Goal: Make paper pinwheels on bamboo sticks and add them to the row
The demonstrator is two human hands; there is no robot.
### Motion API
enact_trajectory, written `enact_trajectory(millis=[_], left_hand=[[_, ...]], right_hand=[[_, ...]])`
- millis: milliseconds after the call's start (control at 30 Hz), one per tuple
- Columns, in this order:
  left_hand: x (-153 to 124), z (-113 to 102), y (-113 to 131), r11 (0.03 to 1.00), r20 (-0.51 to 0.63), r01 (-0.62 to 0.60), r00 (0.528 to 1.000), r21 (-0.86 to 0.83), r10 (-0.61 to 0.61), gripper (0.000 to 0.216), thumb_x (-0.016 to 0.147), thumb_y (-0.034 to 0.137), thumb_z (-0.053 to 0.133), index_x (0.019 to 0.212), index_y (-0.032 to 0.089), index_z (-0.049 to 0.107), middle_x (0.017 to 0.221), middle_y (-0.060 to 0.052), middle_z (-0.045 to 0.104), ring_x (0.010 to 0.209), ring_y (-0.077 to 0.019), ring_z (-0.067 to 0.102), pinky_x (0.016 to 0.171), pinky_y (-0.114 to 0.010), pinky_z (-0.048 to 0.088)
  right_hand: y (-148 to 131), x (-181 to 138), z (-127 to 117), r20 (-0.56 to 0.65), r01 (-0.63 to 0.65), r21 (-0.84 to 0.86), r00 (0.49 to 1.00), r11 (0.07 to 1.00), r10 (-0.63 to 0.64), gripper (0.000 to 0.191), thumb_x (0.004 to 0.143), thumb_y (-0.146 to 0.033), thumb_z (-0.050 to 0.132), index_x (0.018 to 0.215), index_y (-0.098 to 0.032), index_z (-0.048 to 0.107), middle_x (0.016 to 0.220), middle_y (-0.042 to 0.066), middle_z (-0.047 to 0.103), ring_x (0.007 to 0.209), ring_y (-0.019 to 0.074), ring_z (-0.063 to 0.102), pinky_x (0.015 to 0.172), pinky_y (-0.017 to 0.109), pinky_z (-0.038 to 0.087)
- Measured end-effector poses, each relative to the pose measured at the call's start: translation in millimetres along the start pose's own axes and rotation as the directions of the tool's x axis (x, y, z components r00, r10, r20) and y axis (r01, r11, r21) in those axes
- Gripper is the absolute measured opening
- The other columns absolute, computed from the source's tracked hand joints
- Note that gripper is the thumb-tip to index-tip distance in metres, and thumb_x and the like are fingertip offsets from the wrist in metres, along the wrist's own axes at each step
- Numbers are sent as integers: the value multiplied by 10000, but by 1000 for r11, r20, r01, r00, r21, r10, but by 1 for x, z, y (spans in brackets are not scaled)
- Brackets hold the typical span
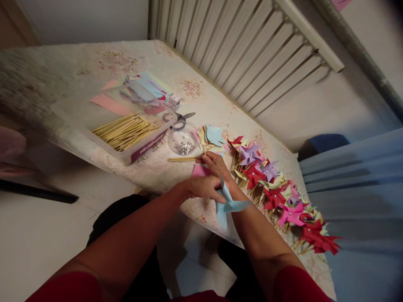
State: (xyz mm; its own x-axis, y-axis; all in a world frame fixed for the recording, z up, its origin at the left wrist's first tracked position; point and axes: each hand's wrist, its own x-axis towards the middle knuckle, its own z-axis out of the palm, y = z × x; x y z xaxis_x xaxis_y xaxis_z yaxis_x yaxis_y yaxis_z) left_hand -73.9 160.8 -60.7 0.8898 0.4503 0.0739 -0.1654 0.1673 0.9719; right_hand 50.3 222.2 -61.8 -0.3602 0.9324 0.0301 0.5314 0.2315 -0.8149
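Note:
A light blue paper pinwheel is gripped at its middle between the thumb and fingers of my left hand. Farther forward, my right hand has its fingers pinched together, and the end of a thin wooden stick seems to poke out from them. Beside those fingertips, a few wooden sticks lie on the table, their right ends at the hand. Just past them stands a clear round dish holding small shiny pins or beads. Pink paper lies partly under my left wrist.
A plastic box full of sticks stands at left, with scissors, a small white box and coloured paper around it. Cut paper pieces lie beyond my right hand. Finished pinwheels line the right side of the flowered table.

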Motion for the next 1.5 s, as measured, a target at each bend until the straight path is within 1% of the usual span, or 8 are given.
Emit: enact_trajectory(millis=[67,133,233,333,633,900,1267,1500], left_hand=[[0,0,1,1000,15,0,1000,-17,0,192,693,249,704,772,155,556,678,42,490,637,-103,424,615,-257,327],[0,0,2,1000,26,-6,1000,-21,6,210,680,257,712,768,155,550,678,47,492,646,-104,429,628,-256,333],[1,0,4,1000,21,-12,1000,-28,12,219,652,250,727,750,155,557,691,43,514,670,-109,449,649,-253,346],[1,1,6,999,3,15,1000,-36,-15,224,632,245,739,734,158,560,690,42,525,671,-110,458,655,-250,356],[0,2,10,997,7,20,1000,-69,-20,218,634,234,732,708,157,542,659,50,508,623,-93,440,613,-242,345],[0,2,9,997,2,27,1000,-76,-27,222,624,232,736,718,160,547,665,48,517,627,-99,448,611,-247,351],[2,0,0,999,-14,38,999,-20,-39,239,642,264,738,743,154,552,672,50,485,629,-91,412,594,-244,318],[1,1,3,998,-13,44,999,-43,-45,201,650,218,723,730,160,548,671,38,496,648,-106,429,621,-263,335]], right_hand=[[5,-2,-7,-141,-50,9,989,999,51,297,898,-437,468,819,-210,642,800,22,700,779,174,634,768,300,478],[11,-3,-13,-278,-129,10,952,992,126,282,880,-414,471,800,-204,643,767,30,695,729,177,630,737,310,488],[21,-4,-18,-369,-260,53,892,964,261,251,846,-368,469,767,-198,637,728,38,689,656,176,622,676,314,492],[29,-4,-16,-372,-323,58,871,945,321,256,833,-353,462,749,-198,647,720,34,687,655,175,616,676,318,487],[36,-2,-10,-402,-348,-51,865,936,300,279,834,-336,454,712,-206,669,676,18,656,694,177,584,685,305,442],[30,-4,-5,-374,-325,-87,887,942,272,295,844,-351,443,748,-196,675,701,16,662,696,163,561,666,281,413],[28,-5,1,-334,-277,-13,907,961,257,325,845,-422,457,755,-192,668,701,10,645,670,155,543,653,278,415],[30,-2,2,-351,-283,54,892,957,284,309,816,-417,461,761,-191,665,706,12,651,683,157,546,651,275,420]])
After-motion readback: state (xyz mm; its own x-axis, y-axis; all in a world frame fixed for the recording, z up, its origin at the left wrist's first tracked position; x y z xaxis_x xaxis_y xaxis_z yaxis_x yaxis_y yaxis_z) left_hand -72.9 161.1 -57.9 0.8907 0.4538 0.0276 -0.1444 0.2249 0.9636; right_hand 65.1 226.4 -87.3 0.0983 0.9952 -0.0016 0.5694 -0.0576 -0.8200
